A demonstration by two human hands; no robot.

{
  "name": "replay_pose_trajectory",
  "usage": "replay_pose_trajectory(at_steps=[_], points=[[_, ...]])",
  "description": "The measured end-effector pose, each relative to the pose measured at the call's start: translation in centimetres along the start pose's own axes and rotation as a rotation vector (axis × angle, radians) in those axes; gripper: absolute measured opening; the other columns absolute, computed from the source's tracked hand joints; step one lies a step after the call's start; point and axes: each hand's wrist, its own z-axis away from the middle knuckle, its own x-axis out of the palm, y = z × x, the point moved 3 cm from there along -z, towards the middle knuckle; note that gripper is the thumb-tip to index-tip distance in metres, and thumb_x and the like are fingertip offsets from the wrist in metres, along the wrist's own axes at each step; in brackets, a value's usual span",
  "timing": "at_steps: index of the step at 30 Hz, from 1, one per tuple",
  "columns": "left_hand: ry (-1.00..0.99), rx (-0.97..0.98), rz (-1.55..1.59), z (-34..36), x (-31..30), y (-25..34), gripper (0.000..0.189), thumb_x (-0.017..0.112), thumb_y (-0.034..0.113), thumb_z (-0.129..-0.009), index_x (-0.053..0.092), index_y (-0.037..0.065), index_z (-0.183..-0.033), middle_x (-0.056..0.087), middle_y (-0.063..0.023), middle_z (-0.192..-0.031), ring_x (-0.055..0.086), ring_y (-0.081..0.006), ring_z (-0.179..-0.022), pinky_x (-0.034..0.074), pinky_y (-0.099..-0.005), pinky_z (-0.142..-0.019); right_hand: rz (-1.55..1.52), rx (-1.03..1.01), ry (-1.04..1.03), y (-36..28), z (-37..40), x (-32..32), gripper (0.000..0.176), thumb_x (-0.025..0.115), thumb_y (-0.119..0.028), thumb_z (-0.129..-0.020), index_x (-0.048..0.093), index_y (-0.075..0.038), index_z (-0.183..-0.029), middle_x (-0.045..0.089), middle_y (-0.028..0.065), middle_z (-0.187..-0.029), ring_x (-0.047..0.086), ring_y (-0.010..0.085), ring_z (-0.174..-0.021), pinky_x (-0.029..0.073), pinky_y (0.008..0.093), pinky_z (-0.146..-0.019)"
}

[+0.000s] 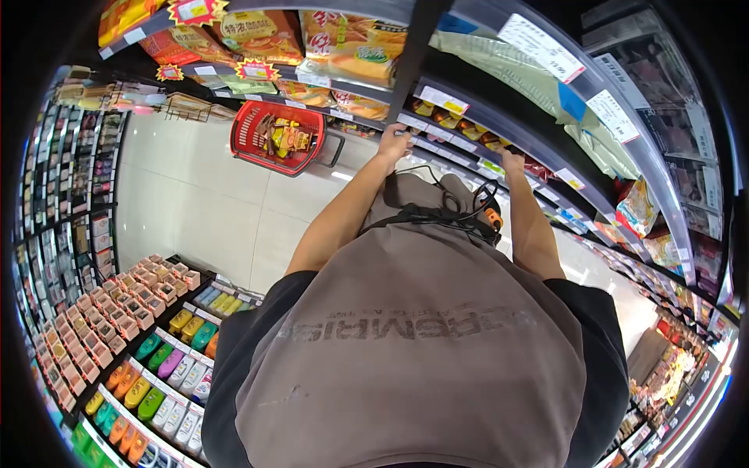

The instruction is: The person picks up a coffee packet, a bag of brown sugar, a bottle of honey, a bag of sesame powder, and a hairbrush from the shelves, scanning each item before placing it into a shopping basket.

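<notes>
My left hand (pixel 395 143) is at the front edge of a shelf (pixel 437 131), beside the dark upright post, with its fingers bent at the price-tag strip. Whether it grips anything is too small to tell. Farther right, my right hand (pixel 511 158) reaches to the same shelf unit, close to a row of yellow and dark packs (pixel 449 117). Its fingers are curled near a small dark shape that I cannot make out. A red basket (pixel 240 139) with yellow and brown packets (pixel 290 139) in it stands on the floor to the left.
Snack bags (pixel 261 35) hang over the upper left shelves. Large pale bags (pixel 499 66) lie on the upper right shelf. Bottles (pixel 168 382) and small boxes (pixel 101 327) fill the racks at lower left. Tiled floor (pixel 203 195) shows between the racks.
</notes>
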Motion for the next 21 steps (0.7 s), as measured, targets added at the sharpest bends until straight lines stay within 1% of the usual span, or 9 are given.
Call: replay_pose_trajectory(at_steps=[1, 2, 3, 6, 7, 10, 12, 16, 21], points=[[0.028, 0.022, 0.002, -0.3, 1.3, 0.7, 0.058, 0.057, 0.014, -0.085, 0.033, 0.006, -0.136, 0.055, -0.0119, -0.114, 0.058, -0.0211, -0.101, 0.050, -0.0363, -0.077, -0.035, 0.022, -0.019, 0.6, -1.0, 0.2, 0.056, 0.073, -0.011, -0.065, 0.054, -0.008, -0.118, 0.057, 0.0071, -0.112, 0.055, 0.0224, -0.099, 0.049, 0.0357, -0.075], [0.052, 0.084, -0.015, -1.4, 2.3, 0.8, 0.060, 0.059, 0.014, -0.082, 0.032, 0.002, -0.134, 0.057, -0.0158, -0.116, 0.058, -0.0253, -0.101, 0.049, -0.0374, -0.079, 0.254, -0.142, -0.211, -0.1, -1.5, 0.5, 0.058, 0.074, -0.013, -0.066, 0.053, -0.008, -0.120, 0.056, 0.0077, -0.115, 0.054, 0.0222, -0.102, 0.049, 0.0356, -0.078], [0.106, 0.151, -0.185, -2.6, 3.2, 1.2, 0.067, 0.062, 0.015, -0.080, 0.028, 0.002, -0.136, 0.051, -0.0205, -0.126, 0.053, -0.0340, -0.113, 0.043, -0.0393, -0.094, 0.543, -0.319, -0.393, -1.2, -2.1, 0.7, 0.060, 0.074, -0.014, -0.068, 0.051, -0.009, -0.123, 0.055, 0.0082, -0.119, 0.053, 0.0220, -0.106, 0.048, 0.0355, -0.082], [0.182, 0.315, -0.563, -4.2, 6.0, 2.9, 0.079, 0.068, 0.019, -0.075, 0.023, 0.004, -0.138, 0.046, -0.0260, -0.129, 0.043, -0.0404, -0.122, 0.036, -0.0393, -0.103, 0.488, -0.357, -0.419, -2.2, -2.2, 0.8, 0.060, 0.074, -0.016, -0.068, 0.051, -0.009, -0.123, 0.055, 0.0084, -0.119, 0.053, 0.0223, -0.106, 0.048, 0.0356, -0.083], [0.354, 0.397, -0.689, -4.7, 6.6, 2.7, 0.085, 0.071, 0.021, -0.072, 0.021, 0.005, -0.139, 0.044, -0.0274, -0.130, 0.042, -0.0405, -0.122, 0.036, -0.0379, -0.104, 0.474, -0.360, -0.440, -2.3, -2.1, 0.9, 0.061, 0.074, -0.016, -0.068, 0.051, -0.009, -0.123, 0.055, 0.0085, -0.120, 0.053, 0.0225, -0.107, 0.048, 0.0357, -0.083], [0.424, 0.407, -0.692, -6.5, 6.6, 3.5, 0.083, 0.074, 0.023, -0.069, 0.029, 0.007, -0.138, 0.044, -0.0246, -0.131, 0.042, -0.0380, -0.124, 0.035, -0.0376, -0.105, 0.427, -0.363, -0.519, -2.7, -2.0, 1.1, 0.061, 0.075, -0.018, -0.068, 0.051, -0.008, -0.124, 0.054, 0.0089, -0.121, 0.052, 0.0229, -0.108, 0.048, 0.0359, -0.084], [0.156, 0.487, -0.789, -8.9, 6.4, 3.5, 0.071, 0.072, 0.030, -0.072, 0.042, 0.009, -0.132, 0.045, -0.0197, -0.133, 0.042, -0.0346, -0.125, 0.034, -0.0375, -0.105, 0.375, -0.351, -0.568, -3.1, -1.8, 1.2, 0.061, 0.075, -0.019, -0.068, 0.051, -0.008, -0.124, 0.054, 0.0091, -0.121, 0.052, 0.0232, -0.108, 0.048, 0.0361, -0.084], [0.175, 0.661, -0.914, -8.5, 6.5, 5.4, 0.055, 0.058, 0.042, -0.080, 0.051, 0.011, -0.125, 0.047, -0.0170, -0.133, 0.042, -0.0339, -0.124, 0.036, -0.0386, -0.103, 0.299, -0.332, -0.644, -3.4, -1.7, 1.4, 0.062, 0.075, -0.022, -0.069, 0.051, -0.008, -0.124, 0.054, 0.0095, -0.122, 0.052, 0.0238, -0.109, 0.048, 0.0364, -0.086], [0.234, 0.834, -1.206, -6.9, 7.5, 6.9, 0.051, 0.061, 0.037, -0.080, 0.053, 0.011, -0.123, 0.048, -0.0164, -0.132, 0.042, -0.0338, -0.124, 0.034, -0.0386, -0.104, 0.190, -0.322, -0.755, -4.5, -1.2, 1.3, 0.063, 0.076, -0.025, -0.069, 0.051, -0.008, -0.125, 0.053, 0.0100, -0.124, 0.051, 0.0245, -0.111, 0.047, 0.0368, -0.087]])
